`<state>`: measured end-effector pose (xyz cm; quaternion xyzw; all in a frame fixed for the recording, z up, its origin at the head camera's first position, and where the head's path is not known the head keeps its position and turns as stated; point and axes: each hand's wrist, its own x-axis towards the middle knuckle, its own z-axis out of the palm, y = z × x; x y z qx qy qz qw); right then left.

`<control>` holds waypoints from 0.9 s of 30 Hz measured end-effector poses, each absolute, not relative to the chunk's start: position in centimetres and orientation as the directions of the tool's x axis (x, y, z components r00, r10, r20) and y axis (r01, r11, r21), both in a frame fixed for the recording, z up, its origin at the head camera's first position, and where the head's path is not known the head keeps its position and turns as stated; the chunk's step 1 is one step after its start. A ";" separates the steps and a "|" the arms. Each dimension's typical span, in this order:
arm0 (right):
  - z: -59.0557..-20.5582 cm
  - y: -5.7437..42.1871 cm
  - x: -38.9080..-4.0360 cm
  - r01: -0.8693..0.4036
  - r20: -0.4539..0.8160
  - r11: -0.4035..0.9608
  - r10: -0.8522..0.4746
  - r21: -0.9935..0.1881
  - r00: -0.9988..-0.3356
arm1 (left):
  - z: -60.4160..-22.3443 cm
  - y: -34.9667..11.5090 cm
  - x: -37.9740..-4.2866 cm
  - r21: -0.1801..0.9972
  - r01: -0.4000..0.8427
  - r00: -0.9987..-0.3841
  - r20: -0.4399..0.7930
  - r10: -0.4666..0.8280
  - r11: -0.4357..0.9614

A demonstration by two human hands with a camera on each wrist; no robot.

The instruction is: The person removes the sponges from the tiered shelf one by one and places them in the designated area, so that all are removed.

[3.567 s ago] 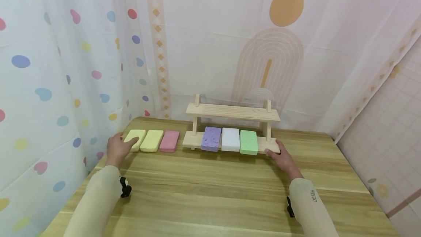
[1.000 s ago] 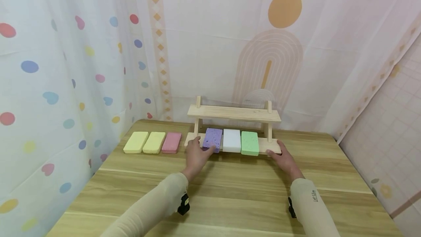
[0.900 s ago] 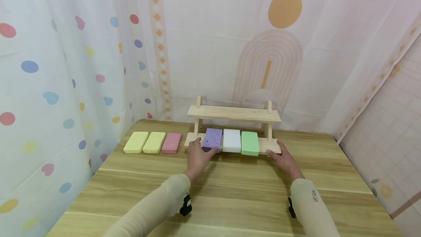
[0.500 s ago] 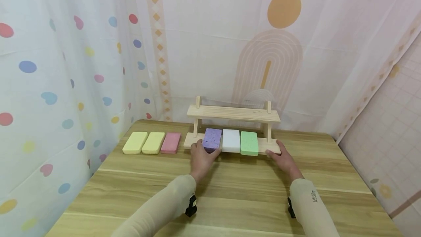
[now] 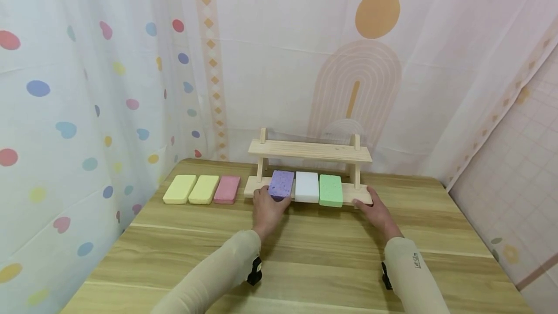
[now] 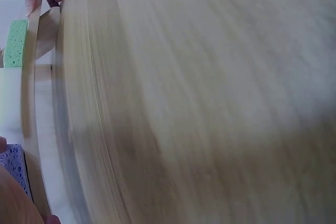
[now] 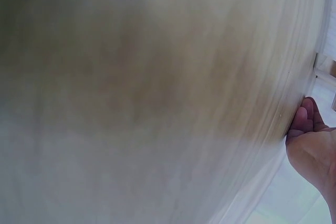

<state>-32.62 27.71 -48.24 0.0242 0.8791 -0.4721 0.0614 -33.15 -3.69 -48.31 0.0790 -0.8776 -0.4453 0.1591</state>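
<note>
So bare wood is showing on our side of the worktop (image 5: 322, 265), and a bit further in our left hand (image 5: 267, 212) is pinching the purple sponge (image 5: 281, 183), thumb at its 5 o'clock corner, fingers on its 9 o'clock side. It's sitting on the lower shelf (image 5: 352, 193), and our right hand (image 5: 378, 210) is gripping that shelf's end, between 3 and 4 o'clock from the sponge.

What's bugging us: the white sponge (image 5: 307, 186) is lying just beside it at 3 o'clock, so one clumsy thumb twist could be shoving it into the green sponge (image 5: 331, 190). We're also not seeing how far the purple one is overhanging; too much pull toward 6 o'clock might be tipping it off.

Over at 9 o'clock, the pink sponge (image 5: 227, 190) is lying near the shelf's end, so a sideways skid could be bumping it. And if our right grip is slipping mid-push, the upper shelf (image 5: 309, 150) might be sliding toward 12 o'clock, into the curtain (image 5: 279, 86).
</note>
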 end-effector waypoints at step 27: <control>-48.5 28.0 -32.9 0.101 -0.133 0.538 -0.021 -0.837 -0.991 | -46.2 -7.1 -32.8 0.846 0.100 -0.925 0.273 -0.264 0.524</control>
